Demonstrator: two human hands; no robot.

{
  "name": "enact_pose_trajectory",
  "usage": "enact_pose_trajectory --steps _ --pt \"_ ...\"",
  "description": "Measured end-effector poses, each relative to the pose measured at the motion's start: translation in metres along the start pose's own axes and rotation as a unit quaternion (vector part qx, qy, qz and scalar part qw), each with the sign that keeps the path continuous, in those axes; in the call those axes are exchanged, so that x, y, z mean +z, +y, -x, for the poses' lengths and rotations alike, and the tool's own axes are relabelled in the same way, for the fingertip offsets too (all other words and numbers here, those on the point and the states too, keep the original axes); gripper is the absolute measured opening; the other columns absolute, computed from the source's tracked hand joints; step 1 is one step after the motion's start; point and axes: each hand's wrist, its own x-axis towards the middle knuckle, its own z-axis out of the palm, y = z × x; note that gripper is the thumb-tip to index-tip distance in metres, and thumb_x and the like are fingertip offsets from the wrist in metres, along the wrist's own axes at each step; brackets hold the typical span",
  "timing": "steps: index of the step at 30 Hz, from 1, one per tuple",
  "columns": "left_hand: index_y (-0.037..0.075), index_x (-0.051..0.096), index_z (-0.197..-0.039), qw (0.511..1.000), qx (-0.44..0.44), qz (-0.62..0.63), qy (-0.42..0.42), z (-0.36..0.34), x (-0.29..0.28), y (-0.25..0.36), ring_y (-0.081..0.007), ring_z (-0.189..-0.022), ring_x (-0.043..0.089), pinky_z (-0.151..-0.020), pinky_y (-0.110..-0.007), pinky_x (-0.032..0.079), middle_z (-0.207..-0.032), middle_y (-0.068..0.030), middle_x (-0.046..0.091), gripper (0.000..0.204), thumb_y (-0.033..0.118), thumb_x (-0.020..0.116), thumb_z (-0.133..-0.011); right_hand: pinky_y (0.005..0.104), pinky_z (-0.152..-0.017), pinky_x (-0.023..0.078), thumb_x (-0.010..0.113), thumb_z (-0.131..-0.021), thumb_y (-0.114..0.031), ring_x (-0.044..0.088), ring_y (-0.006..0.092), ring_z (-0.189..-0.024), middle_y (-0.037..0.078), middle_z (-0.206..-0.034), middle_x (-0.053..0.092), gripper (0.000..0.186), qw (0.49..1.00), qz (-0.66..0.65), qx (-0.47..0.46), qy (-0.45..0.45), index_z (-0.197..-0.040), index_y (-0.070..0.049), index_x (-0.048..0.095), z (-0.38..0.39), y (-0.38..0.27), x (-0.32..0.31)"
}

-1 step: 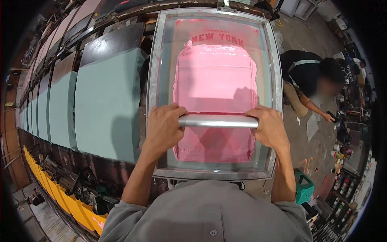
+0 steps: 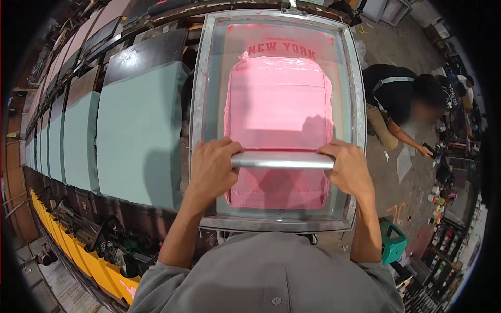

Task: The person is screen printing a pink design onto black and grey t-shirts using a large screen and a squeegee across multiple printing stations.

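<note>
A silver-handled squeegee (image 2: 284,160) lies crosswise over a metal-framed printing screen (image 2: 200,104). My left hand (image 2: 215,163) is closed round its left end and my right hand (image 2: 348,166) round its right end. A thick sheet of pink ink (image 2: 279,99) covers the mesh on the squeegee's far side. On the near side the pink layer (image 2: 282,194) looks thinner and streaked. Red arched lettering (image 2: 282,49) shows at the screen's far end. My hands hide the squeegee's ends, and its blade is mostly out of sight beneath the handle.
To the left, a row of boards carries pale green fabric (image 2: 138,130), with yellow panels (image 2: 78,242) below. A metal clamp (image 2: 292,6) sits at the screen's far edge. On the right, a person in black (image 2: 391,86) bends low near a green plastic stool (image 2: 393,242).
Both hands have drawn the squeegee a little nearer to me over the screen. The strip of thick pink ink beyond it reaches slightly closer.
</note>
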Motion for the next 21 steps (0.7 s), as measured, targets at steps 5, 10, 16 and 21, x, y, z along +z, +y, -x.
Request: enact_pose_trajectory --steps 5,10,16,21 --pt "0.008 0.071 -0.092 0.999 -0.019 0.012 -0.031 0.041 0.005 0.011 -0.0321 -0.09 0.064 -0.076 -0.043 0.042 -0.092 -0.0081 0.068 0.03 0.0 0.068 -0.064 0.0426 -0.078 0.054 0.072 -0.061 0.001 0.067 0.0366 -0.089 0.013 -0.096 0.07 0.036 0.999 -0.002 0.02 -0.025 -0.096 -0.004 0.074 0.043 -0.011 0.014" --pt "0.008 0.07 -0.094 0.999 -0.02 0.008 -0.042 0.081 0.009 0.022 -0.0305 -0.09 0.064 -0.076 -0.042 0.041 -0.094 -0.0077 0.068 0.034 0.0 0.07 -0.061 0.043 -0.078 0.055 0.074 -0.059 0.001 0.067 0.0348 -0.091 0.012 -0.097 0.07 0.039 0.999 -0.013 0.036 -0.035 -0.097 -0.005 0.074 0.084 -0.028 0.022" --pt "0.01 0.068 -0.096 0.999 -0.016 0.021 -0.03 0.099 0.016 0.027 -0.0283 -0.088 0.061 -0.077 -0.039 0.04 -0.095 -0.006 0.066 0.04 -0.002 0.071 -0.058 0.0425 -0.076 0.054 0.071 -0.058 0.004 0.066 0.0346 -0.089 0.011 -0.096 0.07 0.04 1.0 -0.003 0.03 -0.008 -0.097 -0.006 0.073 0.103 -0.032 0.03" --pt "0.01 0.07 -0.095 1.0 -0.014 0.015 -0.014 0.098 0.011 0.028 -0.0273 -0.092 0.062 -0.08 -0.04 0.039 -0.095 -0.0048 0.067 0.034 0.001 0.071 -0.062 0.0432 -0.076 0.054 0.071 -0.059 0.004 0.066 0.0347 -0.089 0.011 -0.095 0.07 0.039 1.0 0.006 -0.001 0.008 -0.097 -0.006 0.073 0.1 -0.032 0.023"
